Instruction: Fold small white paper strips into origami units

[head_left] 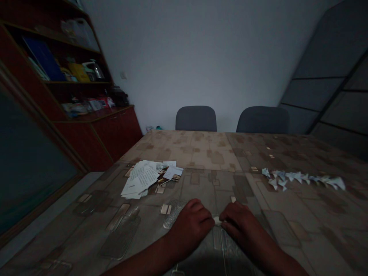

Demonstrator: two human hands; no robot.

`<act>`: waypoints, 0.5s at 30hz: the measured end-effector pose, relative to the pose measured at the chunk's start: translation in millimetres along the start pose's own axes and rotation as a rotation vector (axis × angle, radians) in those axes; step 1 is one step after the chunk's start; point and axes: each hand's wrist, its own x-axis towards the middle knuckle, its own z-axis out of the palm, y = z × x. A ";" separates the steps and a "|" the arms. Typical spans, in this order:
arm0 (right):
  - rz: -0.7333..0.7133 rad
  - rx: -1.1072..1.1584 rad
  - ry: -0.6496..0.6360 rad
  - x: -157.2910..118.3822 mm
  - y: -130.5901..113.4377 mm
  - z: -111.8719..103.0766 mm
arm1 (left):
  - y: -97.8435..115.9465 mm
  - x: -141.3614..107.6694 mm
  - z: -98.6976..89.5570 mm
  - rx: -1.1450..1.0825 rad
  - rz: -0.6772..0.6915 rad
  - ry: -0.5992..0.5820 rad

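Paper scrap (217, 220), small and white, sits between your hands on the near part of the table (201, 153), mostly hidden by your fingers. Your left hand (189, 230) and your right hand (241, 226) are both curled, knuckles up, and they almost meet around it. Your grip looks clenched on the scrap from both sides, wrists low and forearms angled inward.

Loose papers (140, 180) lie in an untidy heap ahead and to your left, with printed sheets on top and smaller cards beside them. To the right, folded paper bits (301, 179) run in a rough line across the table, well apart from your hands.

The table has a patterned brown cover. Two dark chairs (196, 119) (263, 120) stand beyond its far edge, and a red cabinet (97, 134) with shelves of books and boxes stands to the left.
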 end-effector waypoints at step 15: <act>0.071 0.290 0.100 -3.5 -19.7 -2.3 | 17.4 22.2 -25.2 -0.844 -0.844 0.026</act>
